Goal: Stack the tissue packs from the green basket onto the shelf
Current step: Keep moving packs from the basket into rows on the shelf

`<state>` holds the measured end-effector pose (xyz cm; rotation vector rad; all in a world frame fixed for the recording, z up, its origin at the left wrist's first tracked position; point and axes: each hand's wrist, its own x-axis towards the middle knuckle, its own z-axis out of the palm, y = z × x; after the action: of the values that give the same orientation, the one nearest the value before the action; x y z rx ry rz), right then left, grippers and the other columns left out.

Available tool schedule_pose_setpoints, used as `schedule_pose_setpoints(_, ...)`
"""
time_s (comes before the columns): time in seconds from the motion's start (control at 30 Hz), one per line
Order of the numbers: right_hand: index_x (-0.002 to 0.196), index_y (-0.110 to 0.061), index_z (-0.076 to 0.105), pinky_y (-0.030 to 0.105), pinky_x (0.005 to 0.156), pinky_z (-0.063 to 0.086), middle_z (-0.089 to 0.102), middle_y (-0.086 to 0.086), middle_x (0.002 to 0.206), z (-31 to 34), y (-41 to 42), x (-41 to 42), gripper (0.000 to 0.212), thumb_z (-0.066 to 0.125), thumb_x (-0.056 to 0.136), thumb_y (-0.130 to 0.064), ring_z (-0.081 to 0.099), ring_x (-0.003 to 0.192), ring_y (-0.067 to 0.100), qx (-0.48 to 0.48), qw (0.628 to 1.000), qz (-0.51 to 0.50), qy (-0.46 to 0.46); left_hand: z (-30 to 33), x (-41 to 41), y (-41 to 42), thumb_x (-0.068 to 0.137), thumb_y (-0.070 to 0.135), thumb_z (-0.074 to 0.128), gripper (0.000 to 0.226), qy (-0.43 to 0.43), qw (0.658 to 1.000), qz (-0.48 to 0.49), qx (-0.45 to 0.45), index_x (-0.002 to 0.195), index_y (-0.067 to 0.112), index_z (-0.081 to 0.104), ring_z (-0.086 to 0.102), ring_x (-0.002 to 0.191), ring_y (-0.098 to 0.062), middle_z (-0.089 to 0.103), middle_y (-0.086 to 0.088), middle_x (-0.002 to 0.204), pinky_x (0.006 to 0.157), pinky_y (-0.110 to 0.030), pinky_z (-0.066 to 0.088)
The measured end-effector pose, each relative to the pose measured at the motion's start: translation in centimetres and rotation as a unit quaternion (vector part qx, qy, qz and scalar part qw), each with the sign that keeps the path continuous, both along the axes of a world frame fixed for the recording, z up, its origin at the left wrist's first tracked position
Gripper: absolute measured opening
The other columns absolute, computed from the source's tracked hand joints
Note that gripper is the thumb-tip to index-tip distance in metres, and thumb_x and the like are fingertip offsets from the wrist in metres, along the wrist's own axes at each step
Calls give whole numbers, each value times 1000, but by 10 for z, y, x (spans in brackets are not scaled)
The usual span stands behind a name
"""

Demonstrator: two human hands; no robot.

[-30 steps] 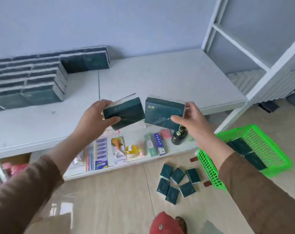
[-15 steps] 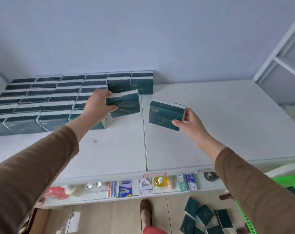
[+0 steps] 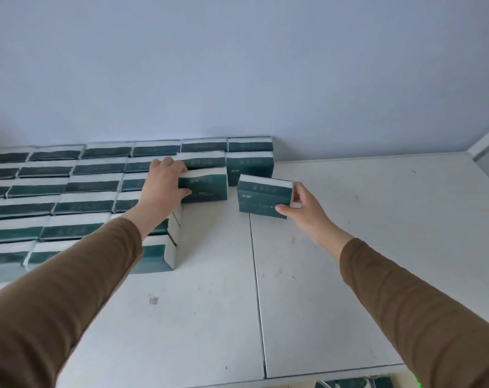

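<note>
Each of my hands holds one dark green tissue pack with a white top. My left hand (image 3: 164, 183) grips its pack (image 3: 205, 186) at the left end, pressed against the right edge of the stacked rows of packs (image 3: 69, 197) on the white shelf (image 3: 349, 247). To the right, my right hand (image 3: 305, 208) pinches the second pack (image 3: 264, 198) by its right end, just above the shelf and slightly apart from the stack. The green basket is almost wholly out of view; only a green sliver (image 3: 417, 383) shows at the bottom edge.
A blue-grey wall (image 3: 237, 65) rises behind the shelf. A seam (image 3: 255, 275) divides the shelf top into two panels. A white upright frame (image 3: 487, 141) stands at the far right. Loose packs (image 3: 349, 383) on the floor peek in below the shelf's front edge.
Both hands have carried their packs forward and down toward the back of the shelf. The left pack now meets the stack. The view has tilted up, dropping the floor and lower shelf out of sight.
</note>
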<state>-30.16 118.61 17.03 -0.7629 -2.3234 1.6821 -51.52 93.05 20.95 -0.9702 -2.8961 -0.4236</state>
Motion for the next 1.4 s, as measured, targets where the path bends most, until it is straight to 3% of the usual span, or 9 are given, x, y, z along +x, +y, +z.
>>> schedule_pose_setpoints(0.13, 120, -23, 50, 12, 75, 46, 64, -11, 114, -7, 4, -26, 39, 72, 89, -14, 58, 104, 3, 21, 999, 20, -14, -6, -7, 0, 78, 26, 80, 50, -2, 1000, -1, 5, 121, 13, 59, 41, 109, -29, 48, -7, 117, 95, -40, 43)
schedule_pose_setpoints(0.3, 124, -16, 53, 31, 90, 52, 62, 2, 119, -17, -7, -53, 40, 72, 88, -15, 61, 104, 16, 84, 995, -47, -9, -6, -8, -1, 76, 26, 82, 54, -21, 999, 2, 26, 122, 16, 55, 39, 109, -28, 49, -6, 117, 92, -36, 40)
schedule_pose_setpoints(0.43, 117, -13, 54, 24, 75, 48, 60, 6, 111, -22, -18, -61, 44, 79, 82, -20, 63, 95, 19, 105, 988, -112, -2, -3, -1, -2, 75, 26, 82, 59, -19, 999, 7, 25, 124, 17, 51, 39, 111, -29, 49, -7, 119, 92, -36, 38)
schedule_pose_setpoints(0.53, 132, -13, 44, 15, 68, 42, 57, 3, 113, -22, -18, -52, 63, 80, 81, -22, 61, 98, 18, 81, 990, -113, -11, 3, 10, -5, 76, 26, 81, 61, -13, 999, 18, 32, 128, 16, 50, 38, 115, -31, 48, -8, 122, 96, -38, 38)
schedule_pose_setpoints(0.67, 134, -19, 45, 20, 77, 41, 50, -3, 118, -14, -15, -21, 58, 75, 85, -29, 56, 103, 15, 125, 987, -95, -31, 12, 40, -6, 82, 24, 75, 54, 25, 997, -4, 68, 129, 17, 50, 39, 115, -28, 50, -5, 123, 96, -35, 38)
schedule_pose_setpoints(0.87, 123, -24, 53, 10, 69, 36, 53, -7, 116, 4, -30, 77, 40, 71, 88, -31, 56, 100, 11, 168, 982, -76, -31, 14, 135, 6, 85, 25, 71, 46, -22, 992, -84, 93, 128, 20, 54, 43, 116, -21, 55, 3, 122, 100, -31, 32)
schedule_pose_setpoints(1.07, 117, -24, 60, 19, 76, 39, 59, -7, 116, 16, -60, 223, 30, 68, 88, -25, 57, 101, 10, 181, 975, -125, -24, -2, 261, 12, 86, 29, 72, 39, -50, 977, -180, 104, 121, 20, 59, 48, 110, -20, 58, 1, 116, 93, -31, 41)
schedule_pose_setpoints(1.27, 116, -21, 63, 27, 90, 46, 62, -7, 117, 20, -67, 397, 25, 65, 91, -20, 58, 104, 10, 169, 964, -195, -63, -13, 399, 33, 85, 27, 72, 35, -94, 952, -261, 132, 118, 21, 61, 48, 107, -21, 58, 2, 111, 90, -29, 38)
schedule_pose_setpoints(1.4, 111, -21, 65, 25, 86, 45, 66, -10, 110, 16, -45, 501, 18, 65, 92, -20, 60, 100, 7, 160, 947, -261, -103, -22, 478, 57, 87, 25, 71, 33, -125, 934, -310, 126, 118, 21, 61, 46, 105, -18, 57, 3, 111, 88, -28, 39)
